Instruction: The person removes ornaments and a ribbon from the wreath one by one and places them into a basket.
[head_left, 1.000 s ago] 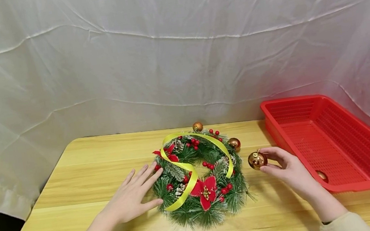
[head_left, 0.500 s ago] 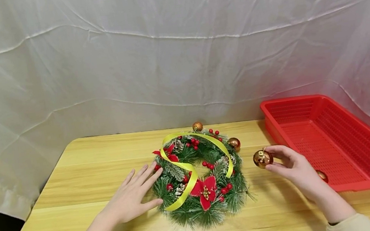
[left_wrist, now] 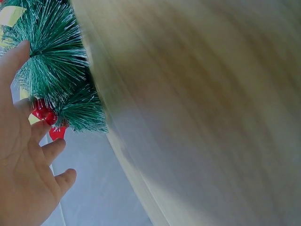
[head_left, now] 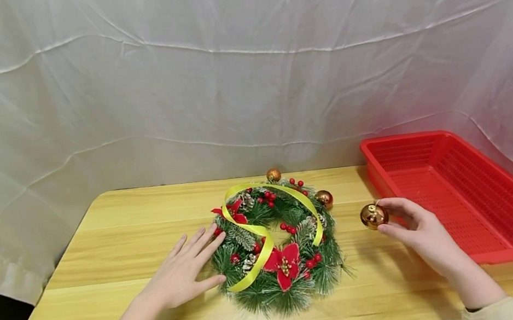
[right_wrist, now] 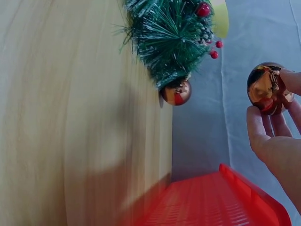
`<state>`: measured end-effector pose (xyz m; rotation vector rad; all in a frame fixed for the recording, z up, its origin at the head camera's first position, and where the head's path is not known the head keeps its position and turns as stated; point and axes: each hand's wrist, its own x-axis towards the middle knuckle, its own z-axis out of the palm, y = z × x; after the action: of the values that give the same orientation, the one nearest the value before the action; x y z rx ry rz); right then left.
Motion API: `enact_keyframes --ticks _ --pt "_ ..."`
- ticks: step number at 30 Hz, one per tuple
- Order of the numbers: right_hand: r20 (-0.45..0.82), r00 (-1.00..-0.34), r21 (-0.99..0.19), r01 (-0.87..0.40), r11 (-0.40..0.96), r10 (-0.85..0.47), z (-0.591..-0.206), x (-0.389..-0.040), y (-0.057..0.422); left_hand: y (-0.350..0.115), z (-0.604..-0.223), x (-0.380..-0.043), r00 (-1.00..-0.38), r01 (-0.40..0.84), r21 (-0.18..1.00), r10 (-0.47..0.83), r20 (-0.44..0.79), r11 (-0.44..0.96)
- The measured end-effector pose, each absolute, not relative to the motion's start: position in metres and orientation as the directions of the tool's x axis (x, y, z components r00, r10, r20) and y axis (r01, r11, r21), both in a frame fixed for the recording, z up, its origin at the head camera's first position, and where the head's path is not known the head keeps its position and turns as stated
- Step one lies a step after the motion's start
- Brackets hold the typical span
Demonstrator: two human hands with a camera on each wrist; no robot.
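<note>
A green Christmas wreath (head_left: 282, 297) with red flowers, berries and pinecones lies on the table, a loose yellow ribbon (head_left: 262, 231) curling over its top. Fingers spread and straight, my left hand (head_left: 179, 276) touches the wreath's left side. Between thumb and fingers my right hand (head_left: 419, 232) pinches a shiny copper Christmas ball (head_left: 374, 216), held to the right of the wreath. In the right wrist view this held ball (right_wrist: 264, 89) shows close up at the fingertips. Two more balls sit at the wreath's edge, one at the back (head_left: 274, 175) and one at its right (head_left: 325, 199).
A red plastic basket (head_left: 387, 184) stands at the table's right side, just beyond my right hand. Behind the wooden table (head_left: 119, 241) hangs a pale grey cloth (head_left: 224, 76).
My right hand has shifted a little to the right with the copper ball, away from the wreath and toward the basket. The left hand and the wreath stay where they were.
</note>
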<state>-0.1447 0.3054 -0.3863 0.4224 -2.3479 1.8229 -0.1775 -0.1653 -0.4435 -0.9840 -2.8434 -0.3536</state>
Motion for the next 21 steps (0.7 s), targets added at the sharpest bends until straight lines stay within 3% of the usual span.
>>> enact_keyframes --ticks 21 --pt "0.265 -0.963 -0.901 -0.269 0.34 -0.059 -0.377 -0.136 0.337 -0.166 -0.443 -0.179 -0.791 0.611 0.172 0.594 0.144 0.773"
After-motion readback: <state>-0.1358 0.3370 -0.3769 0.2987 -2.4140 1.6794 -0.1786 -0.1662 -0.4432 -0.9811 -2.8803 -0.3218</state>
